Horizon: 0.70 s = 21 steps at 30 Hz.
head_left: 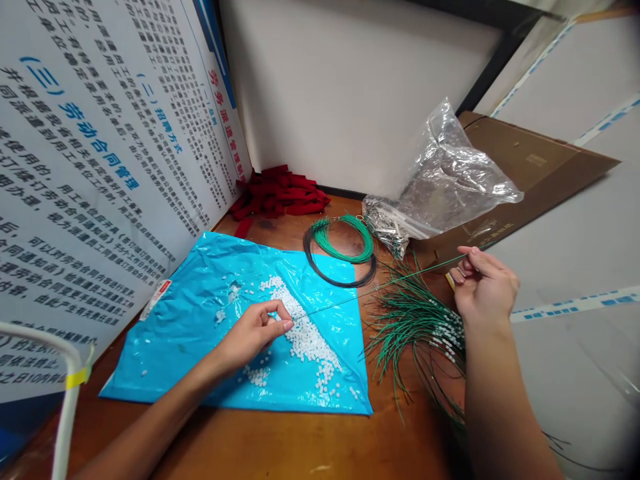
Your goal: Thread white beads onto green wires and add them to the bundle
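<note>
A thin green cord [370,291] runs taut between my two hands, rising toward the right. My left hand [253,330] is closed in a pinch at its lower end, over the blue plastic bag [170,333]; whether a bead is between the fingertips, I cannot tell. Small white beads [310,343] lie spread on the bag, right beside that hand. My right hand [485,287], raised at the right, grips the cord's other end between thumb and fingers. Below it lies a bundle of green cords [410,313] with white beads [447,333] near one end.
Coiled green wire [367,247] and a dark coil [320,270] overlap the bag's far edge. Behind them are red strips [285,193], a clear plastic bag [450,173] with small metallic pieces and a cardboard flap [530,160]. A printed panel [100,133] borders the left; a white tube [70,373] stands nearby.
</note>
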Motion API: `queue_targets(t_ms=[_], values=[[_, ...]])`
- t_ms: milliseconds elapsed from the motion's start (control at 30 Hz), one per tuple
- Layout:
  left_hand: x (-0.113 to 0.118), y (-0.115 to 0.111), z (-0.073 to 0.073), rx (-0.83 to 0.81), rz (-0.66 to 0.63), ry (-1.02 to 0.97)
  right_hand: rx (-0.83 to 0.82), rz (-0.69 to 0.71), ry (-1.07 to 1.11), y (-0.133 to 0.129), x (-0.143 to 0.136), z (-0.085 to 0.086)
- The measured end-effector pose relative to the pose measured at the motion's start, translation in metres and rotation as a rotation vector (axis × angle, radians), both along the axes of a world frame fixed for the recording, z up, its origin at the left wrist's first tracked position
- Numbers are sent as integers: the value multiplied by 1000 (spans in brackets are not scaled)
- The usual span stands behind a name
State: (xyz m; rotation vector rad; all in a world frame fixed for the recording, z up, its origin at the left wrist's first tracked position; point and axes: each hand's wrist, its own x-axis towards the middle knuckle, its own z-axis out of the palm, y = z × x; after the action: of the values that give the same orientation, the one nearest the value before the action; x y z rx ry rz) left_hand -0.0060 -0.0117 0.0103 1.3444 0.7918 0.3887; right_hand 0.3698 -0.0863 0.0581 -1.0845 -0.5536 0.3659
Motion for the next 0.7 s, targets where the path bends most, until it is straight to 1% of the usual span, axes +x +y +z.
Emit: queue_targets(t_ms=[100, 267, 300, 367, 500, 567, 600, 667, 700], values=[[-1, 2, 0, 66, 18, 41, -22, 71, 65, -1, 1, -4], [-3, 2, 5, 262, 90, 120, -65, 250, 320, -3, 3, -16], [-3, 1, 6, 304, 101, 136, -77, 267, 345, -2, 3, -18], [-3, 0, 6, 398, 111, 171, -167, 266, 300, 0, 1, -25], [-3, -2, 4, 579, 98, 242, -419, 166, 90, 1, -1, -41], [-2, -3, 3, 641, 90, 275, -452, 97, 47, -2, -5, -46], [-2, -3, 2, 666, 87, 289, -455, 42, 2, -5, -9, -47], [-1, -5, 2, 711, 82, 311, -452, -88, -202, -11, -24, -45], [-1, -5, 1, 733, 75, 317, -450, -175, -433, -14, -35, -43]])
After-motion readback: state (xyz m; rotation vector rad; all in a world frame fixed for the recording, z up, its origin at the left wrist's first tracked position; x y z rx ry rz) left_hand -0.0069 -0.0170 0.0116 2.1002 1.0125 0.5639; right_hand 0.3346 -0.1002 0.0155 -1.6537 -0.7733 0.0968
